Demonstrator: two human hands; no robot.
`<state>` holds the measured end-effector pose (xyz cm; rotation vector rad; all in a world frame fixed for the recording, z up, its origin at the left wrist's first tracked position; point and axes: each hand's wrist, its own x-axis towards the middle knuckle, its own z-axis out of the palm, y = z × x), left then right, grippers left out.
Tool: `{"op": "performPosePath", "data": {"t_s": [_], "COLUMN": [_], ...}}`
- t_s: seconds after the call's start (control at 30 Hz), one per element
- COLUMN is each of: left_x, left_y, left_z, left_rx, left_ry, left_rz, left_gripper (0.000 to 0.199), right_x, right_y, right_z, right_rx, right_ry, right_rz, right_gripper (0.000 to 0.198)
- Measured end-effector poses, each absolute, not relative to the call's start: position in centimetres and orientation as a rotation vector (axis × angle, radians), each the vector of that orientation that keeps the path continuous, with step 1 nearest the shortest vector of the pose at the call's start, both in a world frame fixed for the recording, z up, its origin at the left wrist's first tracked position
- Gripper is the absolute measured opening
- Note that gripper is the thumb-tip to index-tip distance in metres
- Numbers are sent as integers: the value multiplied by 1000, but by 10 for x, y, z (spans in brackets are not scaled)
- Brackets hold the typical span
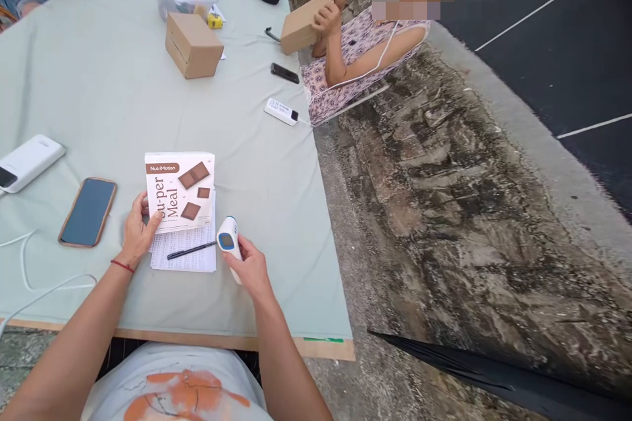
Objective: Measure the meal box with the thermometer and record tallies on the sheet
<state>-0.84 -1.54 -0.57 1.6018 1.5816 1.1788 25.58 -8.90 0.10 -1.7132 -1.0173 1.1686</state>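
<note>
My left hand [139,229] grips the lower left side of a white box [180,191] printed with brown chocolate pieces, its thumb on the front. Beneath the box lie printed paper sheets [184,260], partly covered by it. A black pen [191,250] rests across the sheets. My right hand [251,268] is closed around the handle of a white infrared thermometer [228,237] with a blue-rimmed screen, just right of the sheets. The thermometer's lower handle is partly hidden by my fingers.
Left of me lie a phone [87,212], a white power bank [30,163] and a white cable [24,263]. Farther off are a cardboard box [194,46], a plastic tub [168,3] and a white device [281,111]. Another person at the right edge holds a carton [302,25].
</note>
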Motion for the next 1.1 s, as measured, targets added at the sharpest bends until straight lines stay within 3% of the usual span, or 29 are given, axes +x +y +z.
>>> {"op": "performPosePath", "data": {"t_s": [0.17, 0.33, 0.9, 1.1], "left_x": [-8, -6, -3, -2], "left_y": [-15, -15, -16, -17], "left_z": [-5, -5, 1, 3], "left_rx": [1632, 1661, 1673, 1672], "left_ry": [1571, 1529, 1508, 1500], "left_rz": [1198, 1229, 1224, 1227], "left_gripper": [76, 72, 70, 69], "right_x": [207, 186, 180, 179], "right_y": [-93, -84, -83, -83], "right_z": [25, 25, 15, 12], "right_rx": [-1353, -1269, -1184, -1192], "right_ry": [-898, -884, -819, -804], "right_rz": [1393, 1440, 1445, 1426], "right_gripper": [27, 25, 57, 58]}}
